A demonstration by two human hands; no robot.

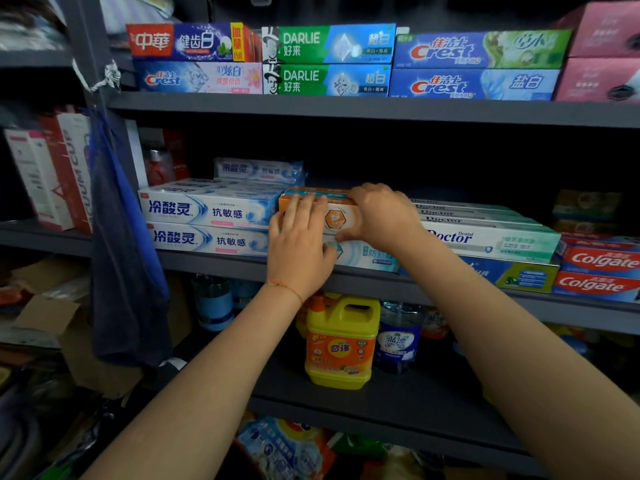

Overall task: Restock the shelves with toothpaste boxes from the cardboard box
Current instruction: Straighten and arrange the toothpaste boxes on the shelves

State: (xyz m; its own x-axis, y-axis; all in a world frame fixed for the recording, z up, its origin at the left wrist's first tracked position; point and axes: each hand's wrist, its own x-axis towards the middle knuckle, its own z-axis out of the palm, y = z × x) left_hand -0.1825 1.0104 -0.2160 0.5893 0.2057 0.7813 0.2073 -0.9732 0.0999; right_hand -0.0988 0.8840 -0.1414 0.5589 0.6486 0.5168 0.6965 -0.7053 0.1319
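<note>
Two hands — left hand [300,251], right hand [379,213] — on orange toothpaste box [337,216], middle shelf [214,263].

The dark middle shelf [221,261] carries stacked toothpaste boxes [207,211] side by side.

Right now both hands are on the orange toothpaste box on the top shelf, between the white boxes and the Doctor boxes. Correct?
Not quite: the shelf is wrong. The head view shows the left hand and right hand on the orange toothpaste box on the middle shelf, not the top one. It does sit between the white boxes and the Doctor boxes.
</note>
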